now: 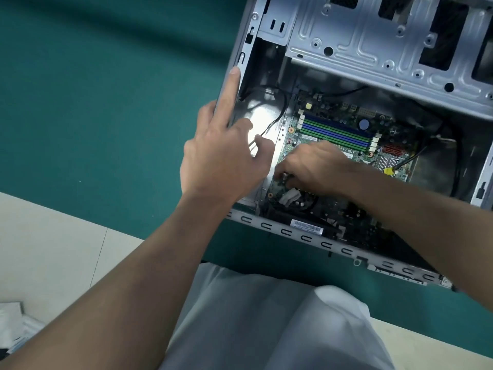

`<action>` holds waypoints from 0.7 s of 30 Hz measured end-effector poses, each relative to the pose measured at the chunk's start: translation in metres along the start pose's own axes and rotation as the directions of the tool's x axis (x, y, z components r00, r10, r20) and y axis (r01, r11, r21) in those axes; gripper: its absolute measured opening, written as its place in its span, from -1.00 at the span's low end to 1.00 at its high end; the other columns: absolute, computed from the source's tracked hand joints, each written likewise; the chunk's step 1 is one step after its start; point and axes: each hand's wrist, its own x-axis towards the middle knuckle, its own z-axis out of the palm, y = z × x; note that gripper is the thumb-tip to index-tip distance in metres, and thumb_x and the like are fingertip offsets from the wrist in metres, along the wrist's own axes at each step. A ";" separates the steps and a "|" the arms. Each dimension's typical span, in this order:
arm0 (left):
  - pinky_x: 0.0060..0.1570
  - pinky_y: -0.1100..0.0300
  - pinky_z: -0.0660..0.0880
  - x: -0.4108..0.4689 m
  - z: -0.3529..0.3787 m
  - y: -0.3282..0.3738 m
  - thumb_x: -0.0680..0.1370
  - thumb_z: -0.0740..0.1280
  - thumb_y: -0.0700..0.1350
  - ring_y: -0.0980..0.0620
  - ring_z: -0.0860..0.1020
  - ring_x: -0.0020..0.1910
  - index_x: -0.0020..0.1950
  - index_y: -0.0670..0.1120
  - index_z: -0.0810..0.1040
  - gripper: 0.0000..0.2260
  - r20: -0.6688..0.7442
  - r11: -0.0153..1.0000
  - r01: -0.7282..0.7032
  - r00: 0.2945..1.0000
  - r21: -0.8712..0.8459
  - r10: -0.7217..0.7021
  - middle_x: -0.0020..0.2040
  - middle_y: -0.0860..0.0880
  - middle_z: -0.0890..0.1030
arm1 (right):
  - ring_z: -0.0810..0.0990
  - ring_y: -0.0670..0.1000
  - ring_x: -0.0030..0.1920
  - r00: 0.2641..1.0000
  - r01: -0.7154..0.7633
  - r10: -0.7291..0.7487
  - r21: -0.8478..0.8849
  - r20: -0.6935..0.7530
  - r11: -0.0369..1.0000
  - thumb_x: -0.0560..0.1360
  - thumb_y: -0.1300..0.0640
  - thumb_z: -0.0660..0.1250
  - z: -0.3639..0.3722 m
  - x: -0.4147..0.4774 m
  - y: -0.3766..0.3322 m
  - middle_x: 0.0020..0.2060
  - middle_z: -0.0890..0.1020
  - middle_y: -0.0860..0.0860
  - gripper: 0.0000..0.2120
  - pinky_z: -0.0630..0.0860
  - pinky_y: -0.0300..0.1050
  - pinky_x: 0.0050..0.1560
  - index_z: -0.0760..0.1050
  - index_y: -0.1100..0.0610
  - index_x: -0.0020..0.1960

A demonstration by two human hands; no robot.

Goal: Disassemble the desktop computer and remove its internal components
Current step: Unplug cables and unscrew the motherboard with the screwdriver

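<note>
Left hand [221, 161] is open, its fingers straight and spread. It rests on the left wall of the case [322, 245], with the index finger [230, 97] lying along the top edge of this wall and the other fingers reaching inside over the bright metal floor. Right hand [312, 169] is inside the case, low over the left side of the board [344, 121]. Its fingers are curled downward, and the thumb and index finger pinch a small dark part [284, 178] at the board's edge. What this part is I cannot tell, because the hand covers most of it.

The case lies on its side with the open side up, on a green mat [106, 102]. The board is flat on the bottom of the case. Blue and green slots [336, 133] run across the board just above the right hand. A white plug [290, 196] sits just below the right hand, and a barcode label [306, 227] is near the lower rim. A black cable [280, 113] runs down the floor of the case between the left wall and the board. A grey metal cage [373, 49] with many holes fills the upper part of the case. A yellow tag [389, 170] is on the board to the right of the right wrist.

The mat lies on a pale table [53, 249]. The person's light clothing [266, 316] shows at the bottom, between the two forearms
</note>
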 end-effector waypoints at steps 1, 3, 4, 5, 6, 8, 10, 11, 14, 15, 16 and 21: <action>-0.25 0.05 0.28 0.000 0.000 0.000 0.49 0.11 0.05 -0.05 0.35 0.27 -0.25 -0.07 0.41 -0.75 -0.004 1.000 0.000 1.000 -0.007 0.000 0.59 0.11 0.05 | 0.60 -0.01 -0.02 0.999 0.042 -0.041 -0.029 0.028 0.999 0.54 0.02 0.32 -0.003 0.001 0.001 -0.05 0.62 -0.07 -0.83 0.59 -0.04 -0.02 0.57 -0.05 0.12; -0.26 0.04 0.30 -0.001 0.000 0.001 0.49 0.14 0.04 -0.06 0.36 0.25 -0.28 -0.07 0.38 -0.77 -0.010 1.000 0.002 1.000 -0.019 -0.002 0.59 0.11 0.05 | 0.56 -0.02 -0.02 0.990 0.129 -0.125 -0.070 0.062 0.989 0.53 0.03 0.33 -0.008 0.005 0.000 -0.04 0.58 -0.09 -0.80 0.57 -0.09 -0.05 0.58 -0.02 0.13; -0.26 0.04 0.32 -0.001 0.000 0.001 0.49 0.14 0.03 -0.06 0.37 0.24 -0.28 -0.08 0.37 -0.76 -0.012 1.000 0.001 1.000 -0.022 -0.001 0.59 0.10 0.05 | 0.55 -0.03 -0.09 0.987 0.151 -0.144 -0.094 0.072 0.984 0.52 0.05 0.34 -0.011 0.008 -0.002 -0.14 0.55 -0.11 -0.82 0.56 -0.12 -0.10 0.60 0.02 0.10; -0.26 0.03 0.34 -0.001 0.000 0.001 0.49 0.14 0.03 -0.06 0.38 0.24 -0.28 -0.09 0.36 -0.76 -0.013 1.000 -0.002 1.000 -0.022 0.001 0.59 0.09 0.06 | 0.53 -0.04 -0.17 0.986 0.155 -0.145 -0.127 0.080 0.980 0.52 0.08 0.34 -0.013 0.011 -0.003 -0.27 0.48 -0.13 -0.90 0.56 -0.13 -0.15 0.60 0.05 0.00; -0.27 0.04 0.34 -0.001 -0.001 0.002 0.49 0.13 0.04 -0.07 0.39 0.23 -0.27 -0.09 0.37 -0.76 -0.016 1.000 -0.005 1.000 -0.018 0.004 0.59 0.09 0.06 | 0.52 -0.04 -0.23 0.987 0.150 -0.139 -0.152 0.080 0.977 0.52 0.11 0.32 -0.015 0.014 -0.004 -0.35 0.43 -0.12 -0.92 0.57 -0.12 -0.16 0.56 0.06 -0.12; -0.29 0.07 0.31 -0.001 -0.002 0.002 0.49 0.12 0.04 -0.06 0.40 0.21 -0.26 -0.09 0.38 -0.76 -0.020 1.000 -0.010 1.000 -0.009 0.009 0.59 0.08 0.06 | 0.51 -0.06 -0.33 0.988 0.135 -0.119 -0.180 0.096 0.974 0.55 0.12 0.27 -0.016 0.020 -0.007 -0.39 0.47 -0.07 -0.77 0.59 -0.11 -0.20 0.41 0.03 -0.28; -0.30 0.10 0.27 -0.001 -0.001 0.002 0.50 0.13 0.03 -0.04 0.40 0.20 -0.25 -0.09 0.40 -0.77 -0.023 1.000 -0.008 1.000 0.002 0.008 0.59 0.07 0.07 | 0.43 -0.07 -0.41 0.986 0.145 -0.121 -0.217 0.118 0.965 0.56 0.11 0.24 -0.017 0.024 -0.010 -0.41 0.47 -0.05 -0.70 0.51 -0.16 -0.32 0.28 0.01 -0.33; -0.31 0.10 0.27 -0.001 -0.001 0.002 0.50 0.13 0.02 -0.04 0.40 0.20 -0.25 -0.09 0.41 -0.77 -0.023 1.000 -0.009 1.000 0.007 0.009 0.59 0.07 0.07 | 0.41 -0.07 -0.42 0.983 0.152 -0.123 -0.235 0.134 0.960 0.56 0.11 0.23 -0.019 0.025 -0.011 -0.41 0.47 -0.05 -0.68 0.48 -0.16 -0.33 0.25 0.01 -0.34; -0.30 0.09 0.27 -0.001 -0.001 0.002 0.50 0.12 0.02 -0.05 0.40 0.20 -0.26 -0.08 0.36 -0.78 -0.029 1.000 -0.009 1.000 0.002 0.009 0.59 0.07 0.08 | 0.51 0.01 -0.29 0.962 0.241 -0.183 -0.309 0.205 0.920 0.57 0.10 0.21 -0.024 0.026 -0.013 -0.31 0.52 -0.02 -0.84 0.58 -0.10 -0.16 0.39 0.04 -0.19; -0.30 0.09 0.27 -0.001 -0.001 0.002 0.49 0.11 0.02 -0.06 0.41 0.20 -0.27 -0.08 0.34 -0.78 -0.033 1.000 -0.009 0.999 -0.005 0.009 0.59 0.06 0.09 | 0.53 0.02 -0.24 0.953 0.274 -0.207 -0.339 0.221 0.900 0.57 0.11 0.20 -0.025 0.025 -0.014 -0.27 0.54 -0.02 -0.91 0.58 -0.09 -0.13 0.45 0.06 -0.09; -0.30 0.08 0.28 -0.001 -0.002 0.002 0.48 0.10 0.03 -0.07 0.41 0.20 -0.28 -0.08 0.32 -0.78 -0.035 1.000 -0.009 0.999 -0.012 0.008 0.59 0.06 0.09 | 0.53 0.03 -0.22 0.946 0.301 -0.229 -0.362 0.229 0.882 0.57 0.12 0.19 -0.025 0.025 -0.013 -0.25 0.54 -0.02 -0.90 0.58 -0.10 -0.12 0.48 0.06 -0.01; -0.30 0.07 0.27 -0.001 -0.001 0.002 0.49 0.15 0.02 -0.08 0.40 0.21 -0.29 -0.08 0.30 -0.78 -0.037 0.999 -0.008 0.999 -0.033 0.007 0.59 0.06 0.09 | 0.47 0.06 -0.25 0.942 0.324 -0.265 -0.344 0.207 0.881 0.57 0.09 0.12 -0.025 0.024 -0.007 -0.26 0.52 0.02 -0.80 0.54 -0.04 -0.15 0.50 0.13 0.03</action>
